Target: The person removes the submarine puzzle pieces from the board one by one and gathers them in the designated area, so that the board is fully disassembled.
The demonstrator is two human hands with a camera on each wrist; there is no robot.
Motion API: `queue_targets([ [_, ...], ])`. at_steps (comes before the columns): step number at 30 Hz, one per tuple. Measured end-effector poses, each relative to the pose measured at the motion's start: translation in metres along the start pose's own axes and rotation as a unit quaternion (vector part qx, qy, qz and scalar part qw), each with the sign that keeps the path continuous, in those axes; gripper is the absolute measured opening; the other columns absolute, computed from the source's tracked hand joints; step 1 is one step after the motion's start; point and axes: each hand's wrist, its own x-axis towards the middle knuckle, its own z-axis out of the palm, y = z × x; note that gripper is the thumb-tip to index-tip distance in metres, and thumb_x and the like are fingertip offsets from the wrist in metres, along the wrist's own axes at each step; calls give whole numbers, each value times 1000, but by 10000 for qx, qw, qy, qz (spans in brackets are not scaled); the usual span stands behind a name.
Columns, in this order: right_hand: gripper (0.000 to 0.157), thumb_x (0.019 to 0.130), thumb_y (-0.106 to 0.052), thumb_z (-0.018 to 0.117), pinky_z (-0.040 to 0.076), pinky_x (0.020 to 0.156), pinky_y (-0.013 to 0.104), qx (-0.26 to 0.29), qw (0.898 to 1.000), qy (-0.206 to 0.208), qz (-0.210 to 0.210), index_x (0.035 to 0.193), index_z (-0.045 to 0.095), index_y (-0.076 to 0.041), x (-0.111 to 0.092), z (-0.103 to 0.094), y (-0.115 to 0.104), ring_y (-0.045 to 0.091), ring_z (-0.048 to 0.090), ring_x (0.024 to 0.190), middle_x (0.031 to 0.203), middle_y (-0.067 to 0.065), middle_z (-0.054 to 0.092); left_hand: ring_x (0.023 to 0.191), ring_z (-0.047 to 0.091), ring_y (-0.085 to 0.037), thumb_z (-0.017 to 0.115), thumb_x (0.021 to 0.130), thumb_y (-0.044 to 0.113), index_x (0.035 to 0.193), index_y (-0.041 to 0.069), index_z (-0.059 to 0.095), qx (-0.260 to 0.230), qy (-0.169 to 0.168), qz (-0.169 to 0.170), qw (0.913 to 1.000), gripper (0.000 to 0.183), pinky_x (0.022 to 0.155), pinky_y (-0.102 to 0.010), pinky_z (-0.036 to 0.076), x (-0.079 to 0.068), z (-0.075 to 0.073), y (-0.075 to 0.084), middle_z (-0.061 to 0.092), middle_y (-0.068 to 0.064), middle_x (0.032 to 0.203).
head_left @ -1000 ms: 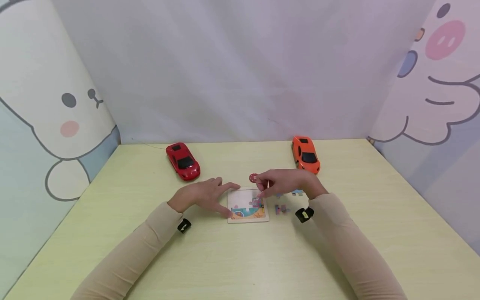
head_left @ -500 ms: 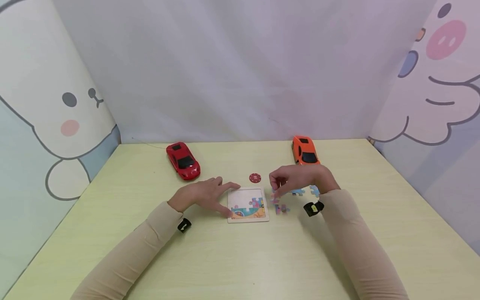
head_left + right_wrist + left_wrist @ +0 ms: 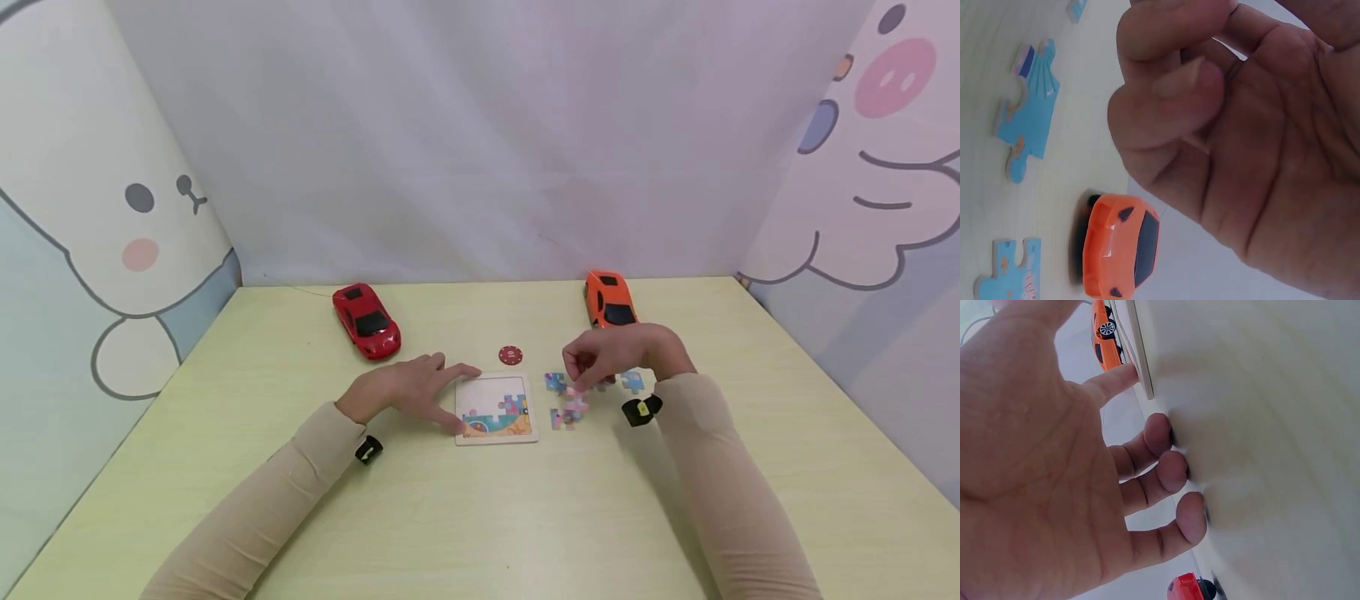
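Observation:
A shallow jigsaw tray (image 3: 491,388), partly filled with a beach-coloured picture, lies mid-table. My left hand (image 3: 408,390) spreads at its left side, index fingertip at the far edge and thumb at the near left corner. In the left wrist view this hand's (image 3: 1054,462) other fingertips rest on the table. To the right of the tray, my right hand (image 3: 618,350) pinches a pink puzzle piece (image 3: 577,403) above loose pieces. The right wrist view shows its curled fingers (image 3: 1166,106); the pinched piece is out of sight there. Blue puzzle pieces (image 3: 1032,112) lie beside it.
A red toy car (image 3: 367,322) stands at the back left. An orange toy car (image 3: 609,298) is behind my right hand. A red poker chip (image 3: 511,356) lies beyond the tray. Another loose blue piece (image 3: 632,382) sits near my right wrist. A curtain (image 3: 480,150) closes off the table's back.
My right hand has moved rightward from over the tray to the loose pieces, carrying the pink puzzle piece. The poker chip is now fully uncovered. My left hand stays put.

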Motion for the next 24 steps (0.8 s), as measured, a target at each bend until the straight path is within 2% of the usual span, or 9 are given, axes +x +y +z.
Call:
queue_targets([
  [4,20,89,-16,77,38,60,29,63,9994,-23,339,90,59,-7,-2,-1,7,16,46,65,74,1,52,107,48,-21,72,80,65,153,35,34,10,2,1,10000,88,85,-41,47,0,1,0,49,-7,121],
  [12,18,88,-15,77,35,55,25,199,9969,-217,724,90,61,-7,1,-5,18,14,40,57,68,0,47,108,48,-21,72,80,65,153,36,34,-20,-15,-56,10000,88,84,-40,48,1,1,-1,48,-7,122],
  [17,16,88,-16,77,34,53,25,89,9953,-302,912,88,63,-8,1,-6,23,13,40,56,65,-1,48,107,48,-20,73,80,65,153,37,34,-28,-18,-57,10000,88,82,-38,48,2,2,-2,48,-6,121],
  [24,13,90,-16,75,36,56,25,-129,9942,-454,962,88,65,-9,1,-8,26,12,43,59,71,-3,52,108,48,-20,72,79,65,153,38,34,-13,-27,-67,10000,87,82,-38,48,2,1,-1,48,-6,122],
])
